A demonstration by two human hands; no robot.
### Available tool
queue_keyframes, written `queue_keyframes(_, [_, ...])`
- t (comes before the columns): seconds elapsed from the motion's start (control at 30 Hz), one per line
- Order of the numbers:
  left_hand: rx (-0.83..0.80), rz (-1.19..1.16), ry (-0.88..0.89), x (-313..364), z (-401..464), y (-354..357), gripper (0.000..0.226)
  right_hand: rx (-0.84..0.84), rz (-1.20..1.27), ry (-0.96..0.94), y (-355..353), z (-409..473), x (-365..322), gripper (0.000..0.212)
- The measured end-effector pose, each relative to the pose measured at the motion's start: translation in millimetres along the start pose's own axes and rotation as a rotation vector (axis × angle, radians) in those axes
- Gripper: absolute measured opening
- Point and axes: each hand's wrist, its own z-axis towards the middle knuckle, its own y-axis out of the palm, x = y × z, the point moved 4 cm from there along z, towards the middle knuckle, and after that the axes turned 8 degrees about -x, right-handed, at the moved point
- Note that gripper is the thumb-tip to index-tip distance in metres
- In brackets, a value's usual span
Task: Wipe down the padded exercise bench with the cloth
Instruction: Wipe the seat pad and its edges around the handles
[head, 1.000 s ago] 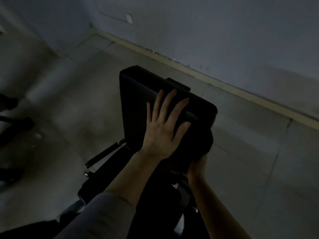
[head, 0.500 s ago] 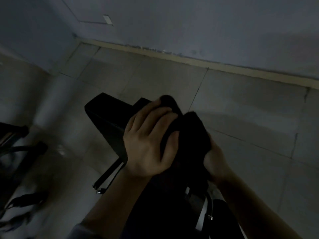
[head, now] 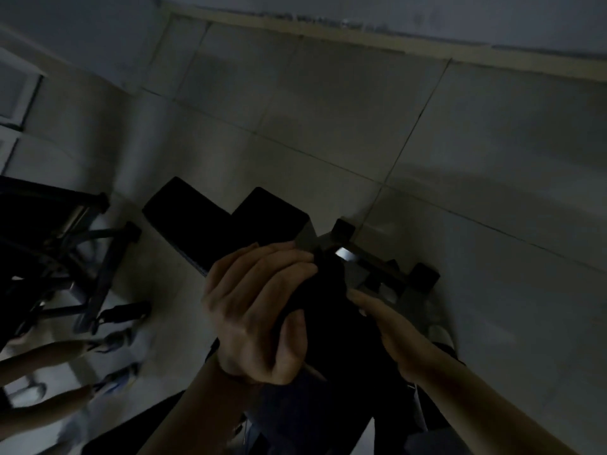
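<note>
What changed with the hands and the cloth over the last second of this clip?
The left hand went from lying flat with fingers spread on the bench pad to curling round the dark cloth, lifted off the pad. The right hand stayed on the cloth's other side throughout. The view also swung, showing the metal frame.

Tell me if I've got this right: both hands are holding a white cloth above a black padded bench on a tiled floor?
Not quite: the head view shows the cloth is dark, not white. The left hand and right hand do hold it above the black padded bench on the tiled floor.
</note>
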Motion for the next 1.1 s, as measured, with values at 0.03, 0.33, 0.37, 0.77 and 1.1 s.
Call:
queue_keyframes(0.03, [-0.072,0.004,-0.034,-2,3,-2,0.039,-0.016,-0.028,-0.070,3,-2,-8,0.023])
queue_keyframes(0.33, [-0.341,0.279,-0.513,10,36,5,0.024,0.083,-0.098,0.121,-26,25,41,0.031])
queue_keyframes(0.37, [-0.358,0.263,-0.530,10,35,5,0.023,0.115,-0.065,0.216,-36,28,52,0.036])
queue_keyframes(0.77, [-0.384,0.200,-0.568,9,33,6,0.039,0.039,-0.128,0.301,-48,19,95,0.041])
queue_keyframes(1.1, [-0.229,0.012,-0.592,6,28,3,0.032,0.228,0.139,0.300,-36,30,75,0.042])
